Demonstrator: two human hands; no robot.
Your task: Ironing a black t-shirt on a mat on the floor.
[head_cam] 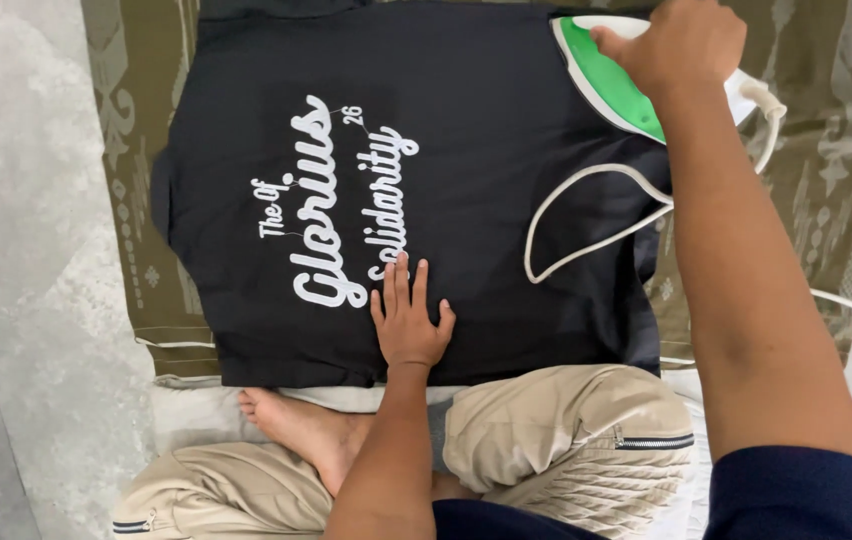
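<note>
From the head camera, a black cotton T-shirt with white script lettering [406, 190] lies spread flat on an olive-green patterned cloth [826, 150] laid over the grey marbled floor [26, 250]. The person sits cross-legged at its near edge in beige trousers [556, 420], one bare foot [296, 425] tucked just under the hem.

The left hand [409, 322] rests flat on the shirt just below the lettering, fingers [401, 280] released and spread, pinning the fabric. The right hand [681, 45] is clenched around the handle of a green and white electric iron [616, 80], which sits on the shirt's far right part. Its white cord [586, 215] loops over the dark fabric and trails off to the right.

To iron well here, I judge the flat hand should hold the cloth taut and stay well apart from the soleplate, the cord should be lifted off the shirt, and the printed lettering is best avoided.
</note>
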